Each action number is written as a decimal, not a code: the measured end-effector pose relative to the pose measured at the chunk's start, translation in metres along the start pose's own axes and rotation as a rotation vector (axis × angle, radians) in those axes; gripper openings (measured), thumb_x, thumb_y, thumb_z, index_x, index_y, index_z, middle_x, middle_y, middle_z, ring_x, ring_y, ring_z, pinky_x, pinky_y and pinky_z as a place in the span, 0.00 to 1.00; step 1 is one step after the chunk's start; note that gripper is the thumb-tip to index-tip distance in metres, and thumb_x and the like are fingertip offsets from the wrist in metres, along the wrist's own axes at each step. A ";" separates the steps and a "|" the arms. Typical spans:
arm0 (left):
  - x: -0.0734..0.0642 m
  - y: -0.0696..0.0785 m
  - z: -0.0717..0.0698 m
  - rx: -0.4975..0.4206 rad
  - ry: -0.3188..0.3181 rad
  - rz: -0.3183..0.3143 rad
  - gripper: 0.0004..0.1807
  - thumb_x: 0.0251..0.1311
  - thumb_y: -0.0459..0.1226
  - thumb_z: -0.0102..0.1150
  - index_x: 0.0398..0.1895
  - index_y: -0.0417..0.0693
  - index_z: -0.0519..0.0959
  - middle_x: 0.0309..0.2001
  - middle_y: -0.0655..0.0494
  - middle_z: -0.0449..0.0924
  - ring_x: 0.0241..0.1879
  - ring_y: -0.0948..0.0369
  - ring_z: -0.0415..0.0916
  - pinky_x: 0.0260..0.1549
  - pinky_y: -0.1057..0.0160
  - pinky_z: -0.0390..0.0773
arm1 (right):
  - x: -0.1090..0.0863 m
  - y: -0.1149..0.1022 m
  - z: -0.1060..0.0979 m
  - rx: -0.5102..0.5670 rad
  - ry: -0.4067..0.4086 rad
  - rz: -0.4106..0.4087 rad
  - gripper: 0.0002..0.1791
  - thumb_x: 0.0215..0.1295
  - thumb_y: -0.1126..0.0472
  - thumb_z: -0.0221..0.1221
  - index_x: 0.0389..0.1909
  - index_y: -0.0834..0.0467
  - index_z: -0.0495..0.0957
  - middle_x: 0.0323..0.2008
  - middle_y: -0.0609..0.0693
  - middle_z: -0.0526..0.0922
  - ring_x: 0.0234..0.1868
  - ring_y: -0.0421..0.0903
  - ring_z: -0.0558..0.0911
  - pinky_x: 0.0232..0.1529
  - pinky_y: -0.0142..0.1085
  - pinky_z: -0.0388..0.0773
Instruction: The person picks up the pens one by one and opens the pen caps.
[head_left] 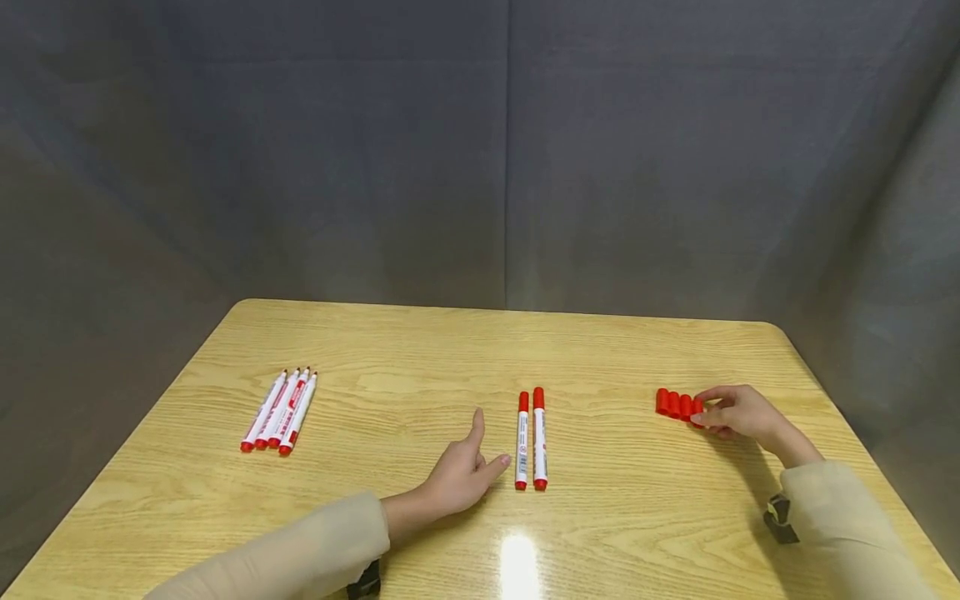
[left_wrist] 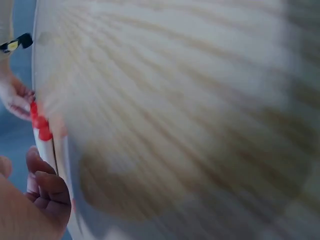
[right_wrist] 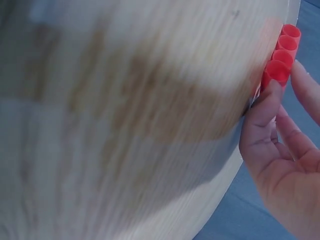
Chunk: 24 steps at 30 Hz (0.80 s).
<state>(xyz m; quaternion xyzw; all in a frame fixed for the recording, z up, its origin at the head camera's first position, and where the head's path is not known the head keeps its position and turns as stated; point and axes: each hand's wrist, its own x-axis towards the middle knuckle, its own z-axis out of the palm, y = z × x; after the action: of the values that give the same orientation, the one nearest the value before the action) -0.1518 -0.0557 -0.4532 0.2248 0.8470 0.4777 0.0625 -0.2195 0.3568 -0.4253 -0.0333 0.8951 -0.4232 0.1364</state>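
In the head view, several red marker caps (head_left: 673, 405) lie side by side in a row on the right of the table. My right hand (head_left: 742, 414) pinches the nearest cap (right_wrist: 276, 74) at the row's right end between thumb and finger; the right wrist view shows the caps' hollow ends. My left hand (head_left: 457, 475) holds nothing, index finger and thumb stretched out, other fingers loosely curled. Its thumb tip is close beside two capped red-and-white markers (head_left: 522, 442), which lie parallel near the table's middle.
Several uncapped markers (head_left: 281, 412) lie together on the left of the wooden table (head_left: 390, 358), tips pointing away from me. A grey curtain (head_left: 375, 167) hangs behind the table's far edge. Dark wrist devices (head_left: 780, 518) show at both sleeves.
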 end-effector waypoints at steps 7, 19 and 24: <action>0.010 0.008 0.016 -0.015 -0.019 -0.080 0.42 0.64 0.41 0.50 0.65 0.21 0.40 0.04 0.64 0.61 0.03 0.72 0.54 0.04 0.74 0.53 | 0.000 0.001 -0.002 -0.004 0.007 0.001 0.31 0.56 0.64 0.61 0.53 0.81 0.62 0.28 0.52 0.76 0.26 0.44 0.77 0.27 0.35 0.76; 0.016 0.010 0.022 0.090 0.006 -0.116 0.38 0.59 0.32 0.52 0.64 0.21 0.46 0.04 0.64 0.61 0.02 0.70 0.56 0.04 0.73 0.55 | -0.007 -0.002 -0.009 0.047 0.080 -0.006 0.33 0.60 0.61 0.58 0.57 0.80 0.59 0.28 0.53 0.77 0.26 0.44 0.76 0.29 0.35 0.76; 0.018 0.005 0.021 0.146 0.016 -0.109 0.38 0.58 0.36 0.52 0.66 0.27 0.49 0.06 0.65 0.53 0.04 0.71 0.47 0.04 0.73 0.52 | -0.007 -0.002 -0.009 0.032 0.101 -0.005 0.33 0.61 0.59 0.58 0.57 0.79 0.60 0.29 0.55 0.77 0.27 0.45 0.76 0.30 0.36 0.77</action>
<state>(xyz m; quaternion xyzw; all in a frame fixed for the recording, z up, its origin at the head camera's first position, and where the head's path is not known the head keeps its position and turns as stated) -0.1593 -0.0295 -0.4586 0.1785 0.8910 0.4123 0.0651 -0.2152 0.3639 -0.4165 -0.0120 0.8939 -0.4389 0.0904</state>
